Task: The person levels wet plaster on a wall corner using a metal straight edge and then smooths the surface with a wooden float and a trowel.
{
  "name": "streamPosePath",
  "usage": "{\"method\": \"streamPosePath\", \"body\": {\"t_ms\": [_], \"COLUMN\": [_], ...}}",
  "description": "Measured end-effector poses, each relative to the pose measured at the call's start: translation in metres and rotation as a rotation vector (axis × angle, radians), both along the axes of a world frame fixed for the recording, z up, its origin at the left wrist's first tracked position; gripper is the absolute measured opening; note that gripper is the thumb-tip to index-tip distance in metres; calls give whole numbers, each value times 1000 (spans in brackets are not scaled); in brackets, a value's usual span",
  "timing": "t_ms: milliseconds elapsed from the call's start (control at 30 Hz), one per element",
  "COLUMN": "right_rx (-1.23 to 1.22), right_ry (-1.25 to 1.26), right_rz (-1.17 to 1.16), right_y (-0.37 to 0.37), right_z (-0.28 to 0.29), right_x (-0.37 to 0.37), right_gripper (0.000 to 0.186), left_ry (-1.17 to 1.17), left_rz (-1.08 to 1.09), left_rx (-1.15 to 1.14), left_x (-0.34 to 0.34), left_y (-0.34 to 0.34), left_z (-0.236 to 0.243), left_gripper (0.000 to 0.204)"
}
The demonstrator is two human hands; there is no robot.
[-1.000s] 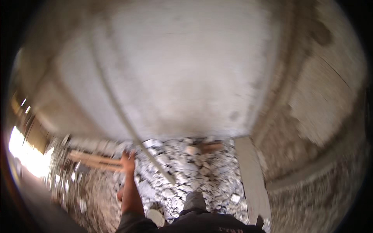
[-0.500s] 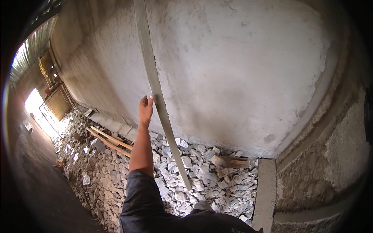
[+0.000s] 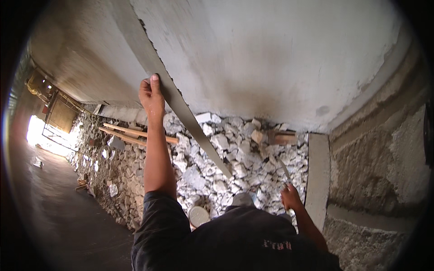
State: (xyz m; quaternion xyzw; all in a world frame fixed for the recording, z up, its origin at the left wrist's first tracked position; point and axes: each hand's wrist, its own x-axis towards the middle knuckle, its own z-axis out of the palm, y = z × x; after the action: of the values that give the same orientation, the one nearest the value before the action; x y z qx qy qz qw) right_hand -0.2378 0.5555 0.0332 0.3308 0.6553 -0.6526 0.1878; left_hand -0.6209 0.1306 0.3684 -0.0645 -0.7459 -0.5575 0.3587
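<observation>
My left hand (image 3: pixel 152 95) pinches the left edge of a long grey straightedge (image 3: pixel 183 112), its thumb lying on the flat face. The straightedge slants from the upper left down to the rubble, and wet mortar clings in lumps along its right edge. Down at the right, close to my body, my right hand (image 3: pixel 290 197) is closed on a trowel (image 3: pixel 284 168). Only a narrow grey blade shows, pointing up and away over the stones; the handle is mostly hidden in the fist. Beyond the straightedge stands a smooth grey plastered wall (image 3: pixel 271 58).
Broken stones (image 3: pixel 221 140) cover the ground along the wall. Wooden strips (image 3: pixel 135 131) lie on them at the left. Near my body sits a round pale container (image 3: pixel 199 217). A concrete ledge (image 3: pixel 318 176) borders the rubble at the right, beside a rough wall (image 3: pixel 366 180).
My left hand has closed on the straightedge's edge, where earlier it was beside it. The straightedge leans further left in the picture. My right hand with the trowel has come into view.
</observation>
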Motion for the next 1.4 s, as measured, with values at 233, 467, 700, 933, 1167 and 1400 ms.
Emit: {"method": "streamPosePath", "body": {"t_ms": [233, 467, 700, 933, 1167, 1400], "right_rx": [425, 171, 285, 315, 724, 960], "right_ry": [535, 500, 886, 1011, 982, 729], "right_rz": [533, 600, 357, -77, -378, -7], "right_y": [-164, -189, -117, 22, 174, 221], "right_z": [5, 147, 333, 459, 501, 472], "right_x": [-141, -159, -167, -116, 29, 168], "right_gripper": [30, 29, 23, 15, 24, 32], "left_ry": [123, 121, 57, 94, 248, 77], "left_rz": [-87, -70, -154, -458, -492, -324], "left_rx": [90, 59, -34, -190, -310, -276], "left_x": [76, 96, 102, 137, 169, 180], "left_y": [50, 74, 137, 270, 349, 286], "left_z": [11, 8, 17, -2, -30, -24], "left_gripper": [30, 28, 32, 29, 34, 27]}}
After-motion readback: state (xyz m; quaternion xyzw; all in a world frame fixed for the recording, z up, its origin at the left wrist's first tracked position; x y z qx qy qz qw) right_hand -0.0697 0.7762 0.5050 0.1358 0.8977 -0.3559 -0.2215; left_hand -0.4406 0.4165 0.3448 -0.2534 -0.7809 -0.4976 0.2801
